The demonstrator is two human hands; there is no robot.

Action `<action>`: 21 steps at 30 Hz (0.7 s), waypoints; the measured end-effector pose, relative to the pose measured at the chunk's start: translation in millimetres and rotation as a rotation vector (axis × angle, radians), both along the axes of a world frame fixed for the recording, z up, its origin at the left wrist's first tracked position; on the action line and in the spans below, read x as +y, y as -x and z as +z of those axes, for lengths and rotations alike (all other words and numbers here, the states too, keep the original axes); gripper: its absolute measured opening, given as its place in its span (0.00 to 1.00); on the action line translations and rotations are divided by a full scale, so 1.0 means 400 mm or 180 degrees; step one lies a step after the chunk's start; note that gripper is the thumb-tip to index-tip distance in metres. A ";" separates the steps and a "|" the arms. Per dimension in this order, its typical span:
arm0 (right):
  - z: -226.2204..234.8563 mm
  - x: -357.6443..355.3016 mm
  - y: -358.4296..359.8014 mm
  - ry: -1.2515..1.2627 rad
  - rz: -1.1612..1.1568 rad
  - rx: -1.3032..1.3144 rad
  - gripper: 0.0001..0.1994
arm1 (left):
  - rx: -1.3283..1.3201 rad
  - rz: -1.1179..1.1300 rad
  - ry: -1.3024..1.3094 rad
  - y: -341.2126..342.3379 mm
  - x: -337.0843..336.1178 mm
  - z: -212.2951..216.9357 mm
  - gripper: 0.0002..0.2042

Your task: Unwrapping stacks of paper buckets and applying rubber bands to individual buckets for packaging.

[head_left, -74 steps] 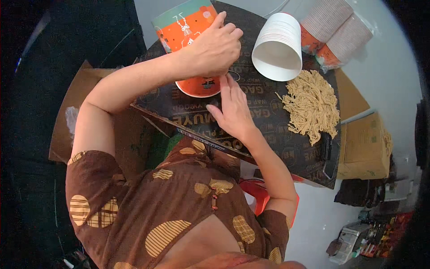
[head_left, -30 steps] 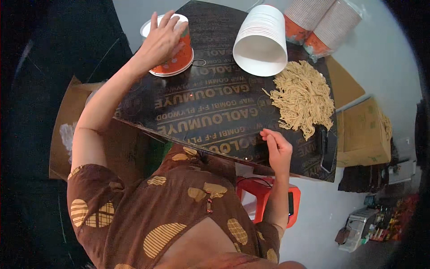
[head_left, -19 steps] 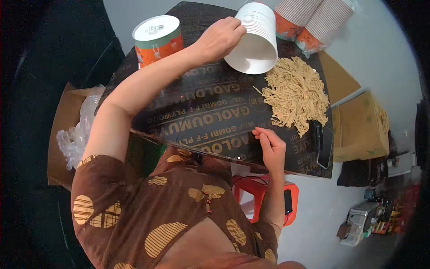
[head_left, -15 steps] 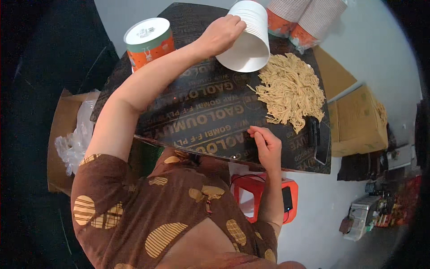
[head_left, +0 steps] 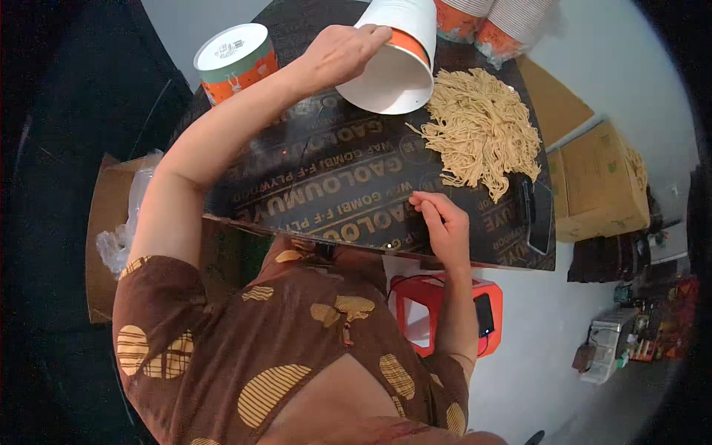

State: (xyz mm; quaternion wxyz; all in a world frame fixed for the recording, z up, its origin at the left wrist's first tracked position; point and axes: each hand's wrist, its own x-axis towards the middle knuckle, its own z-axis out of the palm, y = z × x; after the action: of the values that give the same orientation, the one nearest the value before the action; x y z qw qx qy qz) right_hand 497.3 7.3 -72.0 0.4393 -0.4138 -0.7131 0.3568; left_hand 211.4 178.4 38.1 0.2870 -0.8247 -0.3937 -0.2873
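At the far side of the table my left hand (head_left: 347, 53) grips the rim of a white paper bucket (head_left: 386, 89). That bucket lies tilted at the front of a nested stack, its mouth toward me; an orange band of its outside shows between it and the stack (head_left: 400, 13). My right hand (head_left: 445, 226) rests near the table's front edge, fingers curled and thumb pressed to them; whatever they hold, if anything, is hidden. Beyond it lies a heap of tan strands (head_left: 486, 133). An orange and green bucket (head_left: 236, 67) stands upside down at the far left.
More nested buckets (head_left: 519, 30) in clear wrap stand at the back right. A dark flat object (head_left: 538, 215) lies at the table's (head_left: 326, 185) right edge. Cardboard boxes (head_left: 601, 182) flank the table. A red stool (head_left: 423, 297) stands below, bearing a black device (head_left: 483, 315).
My left hand has drawn the front bucket slightly toward me and left, so an orange band now shows behind its rim. My right hand keeps its curled pose.
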 end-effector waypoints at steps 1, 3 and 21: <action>0.004 -0.001 -0.002 0.0063 0.0057 0.0058 0.10 | 0.0071 0.0219 0.0389 0.005 -0.023 0.008 0.13; 0.007 0.002 -0.008 0.0219 -0.0019 0.0221 0.10 | 0.0017 0.0109 0.0455 0.026 -0.070 0.021 0.15; 0.116 0.276 -0.041 -0.2304 -0.0849 -0.2882 0.08 | -0.0892 -0.0615 0.0941 0.154 -0.250 -0.048 0.27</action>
State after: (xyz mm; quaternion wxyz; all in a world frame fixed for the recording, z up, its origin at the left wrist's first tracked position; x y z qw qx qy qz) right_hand 513.6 117.7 -25.6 0.2455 -0.4348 -0.8477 -0.1792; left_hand 150.0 78.3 19.0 0.0767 -0.8437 -0.3867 -0.3644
